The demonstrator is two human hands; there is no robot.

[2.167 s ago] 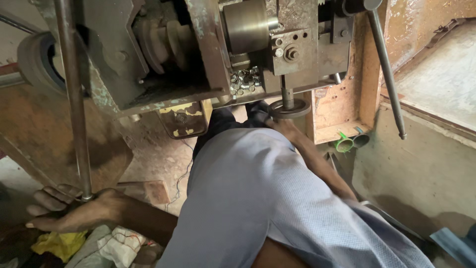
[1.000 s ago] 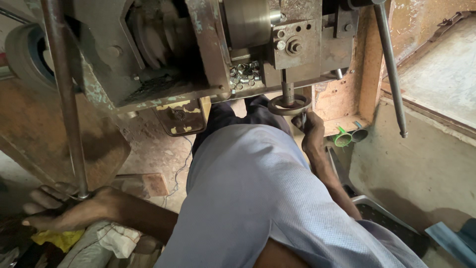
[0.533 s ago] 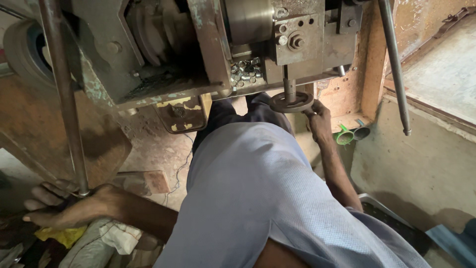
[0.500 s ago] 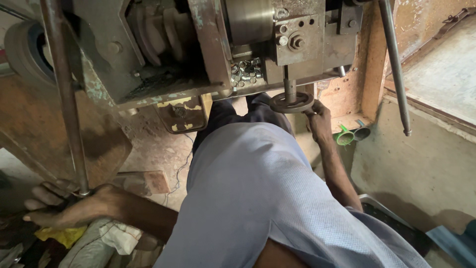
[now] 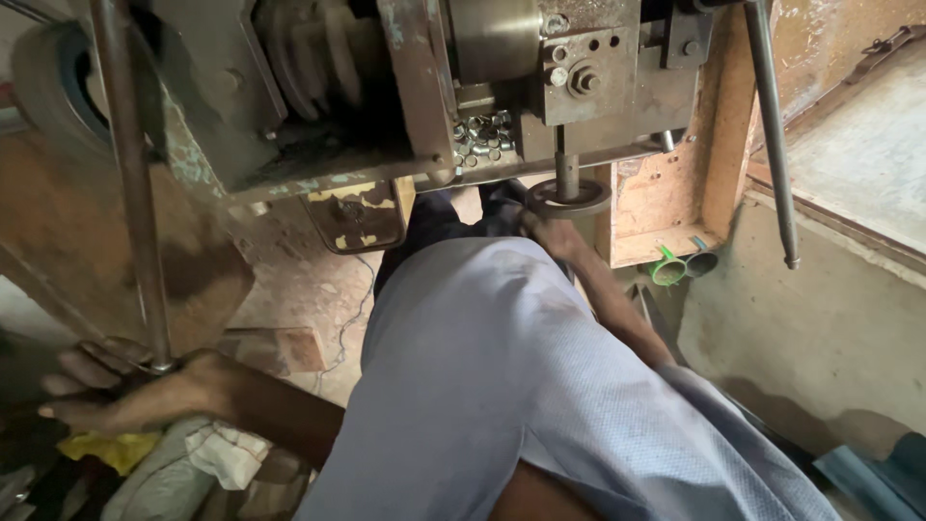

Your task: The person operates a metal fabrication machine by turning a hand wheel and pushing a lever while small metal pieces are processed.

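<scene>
Far left, we see a worn tyre point(image 5: 43, 92) behind a vertical steel rod point(image 5: 130, 183) that runs down to floor level. Our left hand point(image 5: 116, 391) sits at the foot of that rod, fingers spread wide and resting around its base, touching it, not clamped on anything we can make out. Below the hand lie a yellow rag point(image 5: 106, 449) and a white cloth point(image 5: 227, 452). Centre top, we have the rusty machine body point(image 5: 405, 87) with a pulley point(image 5: 318, 58) and a tray of small metal rings point(image 5: 482, 135) just under the block. Our pale blue trouser leg point(image 5: 521, 386) fills the middle. Right of it, our right hand point(image 5: 550, 232) reaches up under the machine, touching the dark round disc point(image 5: 569, 198) that sits on a short vertical spindle point(image 5: 567, 174); fingers are half hidden, so we cannot tell if they grip it or just press. Further right: wooden box frame point(image 5: 675, 193), green funnel point(image 5: 667, 270), long lever rod point(image 5: 772, 135), concrete ledge point(image 5: 849, 154).
</scene>
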